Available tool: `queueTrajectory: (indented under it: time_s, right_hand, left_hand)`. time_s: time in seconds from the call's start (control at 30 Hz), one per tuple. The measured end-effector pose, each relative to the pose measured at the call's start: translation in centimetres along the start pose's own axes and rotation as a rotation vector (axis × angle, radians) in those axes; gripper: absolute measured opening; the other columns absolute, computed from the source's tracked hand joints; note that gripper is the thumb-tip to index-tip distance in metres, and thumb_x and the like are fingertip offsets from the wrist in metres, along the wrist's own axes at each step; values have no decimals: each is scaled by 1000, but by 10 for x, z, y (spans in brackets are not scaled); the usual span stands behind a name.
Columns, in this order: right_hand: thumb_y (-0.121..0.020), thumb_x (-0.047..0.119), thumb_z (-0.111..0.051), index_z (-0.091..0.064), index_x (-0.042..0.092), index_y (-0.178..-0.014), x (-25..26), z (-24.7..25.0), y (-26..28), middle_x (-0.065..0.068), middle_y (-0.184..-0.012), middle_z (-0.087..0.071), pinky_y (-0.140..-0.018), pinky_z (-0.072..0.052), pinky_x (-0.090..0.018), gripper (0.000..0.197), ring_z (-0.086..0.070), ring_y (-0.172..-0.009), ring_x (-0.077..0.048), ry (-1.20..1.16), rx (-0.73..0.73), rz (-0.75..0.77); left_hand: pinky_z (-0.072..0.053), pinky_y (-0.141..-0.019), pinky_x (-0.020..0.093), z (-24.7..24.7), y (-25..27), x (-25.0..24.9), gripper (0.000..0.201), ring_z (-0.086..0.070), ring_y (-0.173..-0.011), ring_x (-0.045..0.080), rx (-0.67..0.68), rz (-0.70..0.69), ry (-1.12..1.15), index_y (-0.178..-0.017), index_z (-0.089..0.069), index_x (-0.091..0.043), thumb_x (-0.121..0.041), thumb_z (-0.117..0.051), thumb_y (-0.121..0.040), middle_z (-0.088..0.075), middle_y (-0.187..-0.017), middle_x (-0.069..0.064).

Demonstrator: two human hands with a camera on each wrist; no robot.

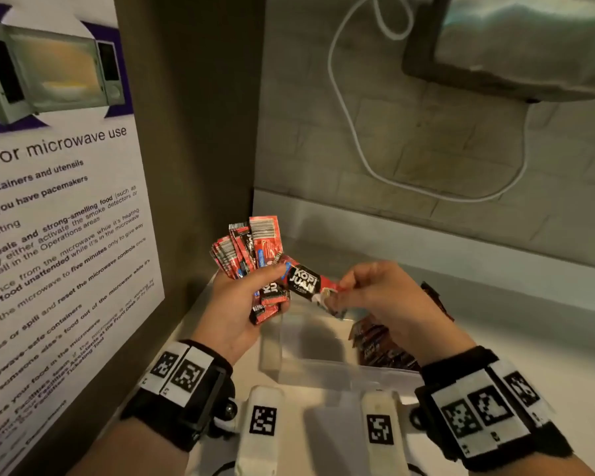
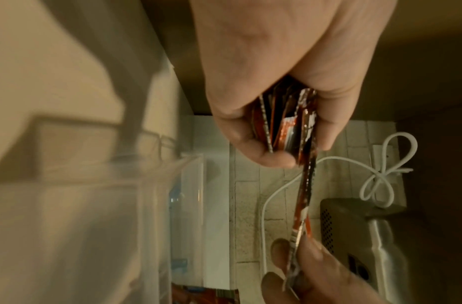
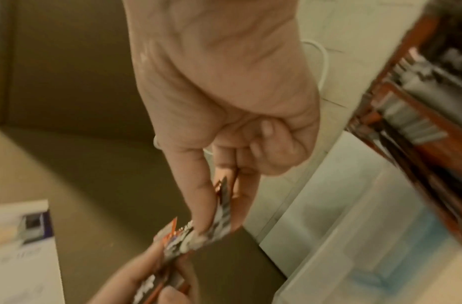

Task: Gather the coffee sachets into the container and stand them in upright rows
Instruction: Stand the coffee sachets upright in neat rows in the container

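Fingers of our left hand [image 1: 234, 304] are curled tight round a fanned bundle of sachets [image 1: 246, 250], held above the far left corner of the clear container [image 1: 323, 372]. Our right hand [image 1: 385, 300] pinches one end of a single sachet [image 1: 306, 281] between thumb and forefinger, the other fingers tucked in; its far end meets the bundle. More sachets [image 1: 382, 345] lie loose inside the container, at its right side. To do this step well, we judge we should slide the single sachet flat against the bundle, edges squared and print facing one way, loosening the left thumb only briefly, so the stack later stands upright in the container without fanning.
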State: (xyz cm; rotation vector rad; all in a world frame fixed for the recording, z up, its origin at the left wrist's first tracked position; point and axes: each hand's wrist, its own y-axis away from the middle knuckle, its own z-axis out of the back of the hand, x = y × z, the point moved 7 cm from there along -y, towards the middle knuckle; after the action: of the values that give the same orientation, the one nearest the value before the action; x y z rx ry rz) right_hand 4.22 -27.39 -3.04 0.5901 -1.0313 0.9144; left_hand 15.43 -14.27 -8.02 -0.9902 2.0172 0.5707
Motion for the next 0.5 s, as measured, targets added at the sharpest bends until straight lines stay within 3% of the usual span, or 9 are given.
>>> queueTrajectory:
  time_s: [0.07, 0.17, 0.27, 0.3, 0.4, 0.5]
  right_hand:
    - [-64, -7, -78, -66, 6, -72, 1, -9, -3, -15, -65, -64, -59, -43, -25, 19, -54, -58, -16, 135, 55, 0]
    - [-71, -8, -72, -63, 12, -79, 1, -21, -11, -5, -64, -59, -56, -42, -24, 24, -52, -53, -14, 236, 51, 20]
    - [-86, -7, -59, -53, 9, -71, -12, -25, -22, -10, -60, -55, -39, -36, -20, 23, -48, -37, -7, 16, -51, -62]
    - [-89, -7, -56, -48, 9, -69, -21, -23, -25, -10, -60, -55, -38, -38, -20, 26, -51, -36, -8, -103, -120, -121]
    - [-90, -9, -54, -43, 11, -66, -51, -23, -32, -10, -65, -57, -54, -52, -30, 33, -57, -50, -18, -426, -310, -254]
    - [-88, -11, -56, -47, 10, -64, -68, -36, -37, -13, -70, -59, -68, -54, -39, 33, -59, -62, -24, -498, -343, -317]
  left_hand:
    - [-50, -44, 26, -3, -2, -2, 21, -66, -58, 17, 15, -13, -75, -91, -66, -7, 2, -71, -73, -70, -73, 7]
    - [-51, -43, 27, -9, -5, 0, 19, -66, -54, 17, 17, -3, -160, -88, -65, -10, 1, -71, -74, -69, -67, 5]
    - [-54, -48, 29, 2, -12, 4, 10, -68, -61, 17, -48, 40, -71, -91, -68, -14, -9, -69, -82, -71, -75, 4]
    - [-56, -51, 31, 9, -14, 6, 10, -69, -63, 15, -77, 62, -29, -94, -68, -14, -11, -68, -84, -71, -78, 4]
    - [-58, -63, 36, 31, -17, 18, 18, -72, -70, 12, -154, 125, 21, -103, -68, -14, -14, -67, -85, -73, -87, 3]
    - [-53, -68, 33, 40, -14, 33, 26, -73, -79, 14, -180, 188, 25, -108, -68, -17, -14, -70, -82, -75, -91, 3]
